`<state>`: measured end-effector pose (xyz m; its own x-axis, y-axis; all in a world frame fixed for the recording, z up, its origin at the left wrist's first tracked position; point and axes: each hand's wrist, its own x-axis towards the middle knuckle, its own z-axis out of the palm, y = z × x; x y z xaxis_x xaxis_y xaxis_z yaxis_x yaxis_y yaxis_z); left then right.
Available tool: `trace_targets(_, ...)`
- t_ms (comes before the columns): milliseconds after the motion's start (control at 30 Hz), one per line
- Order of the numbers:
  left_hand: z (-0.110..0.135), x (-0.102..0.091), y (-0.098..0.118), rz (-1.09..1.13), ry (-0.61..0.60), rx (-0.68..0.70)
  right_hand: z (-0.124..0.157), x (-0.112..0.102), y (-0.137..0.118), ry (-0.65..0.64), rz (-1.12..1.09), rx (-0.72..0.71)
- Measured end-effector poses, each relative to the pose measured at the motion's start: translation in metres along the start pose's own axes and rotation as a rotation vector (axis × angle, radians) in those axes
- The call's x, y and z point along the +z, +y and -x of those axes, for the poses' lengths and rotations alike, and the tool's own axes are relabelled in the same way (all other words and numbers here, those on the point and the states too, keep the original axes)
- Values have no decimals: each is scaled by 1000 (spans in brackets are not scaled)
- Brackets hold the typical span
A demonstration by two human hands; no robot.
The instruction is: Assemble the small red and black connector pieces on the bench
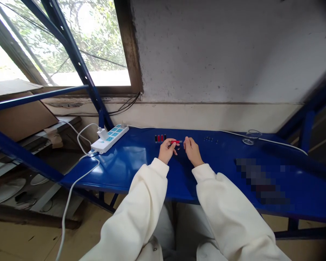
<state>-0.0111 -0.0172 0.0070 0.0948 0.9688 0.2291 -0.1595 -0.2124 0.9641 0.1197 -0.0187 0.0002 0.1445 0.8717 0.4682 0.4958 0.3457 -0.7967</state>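
Observation:
My left hand (167, 149) is closed in a pinch on a small red plug-like part (175, 141) with a metal tip, held just above the blue table (136, 159). My right hand (192, 149) is beside it with fingers curled near the part's tip; what it holds is too small to make out. Both arms wear white sleeves. A short row of red and black small parts (160, 138) stands just behind my left hand. A few tiny dark pieces (208, 139) lie behind my right hand.
A white power strip (110, 138) with blue sockets and a plugged white charger lies at the table's left rear, its cable hanging off the edge. A clear glass dish (251, 137) sits at the right rear beside a white cable. Blue shelf frames flank the table.

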Motion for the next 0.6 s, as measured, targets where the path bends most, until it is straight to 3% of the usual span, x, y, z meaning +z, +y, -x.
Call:
trace_targets(133, 3, 3, 1, 7, -105, -2, 2, 1, -3, -81, -39, 24)
trace_targets(367, 3, 5, 1, -2, -127, -10, 3, 2, -6, -7, -85, 26)
trace_targets(500, 3, 3, 0, -3, -91, -25, 4, 0, -5, 12, -87, 16)
trace_targets(600, 0, -1, 0, 21, 34, -36, 2, -2, -2, 84, -115, 42)
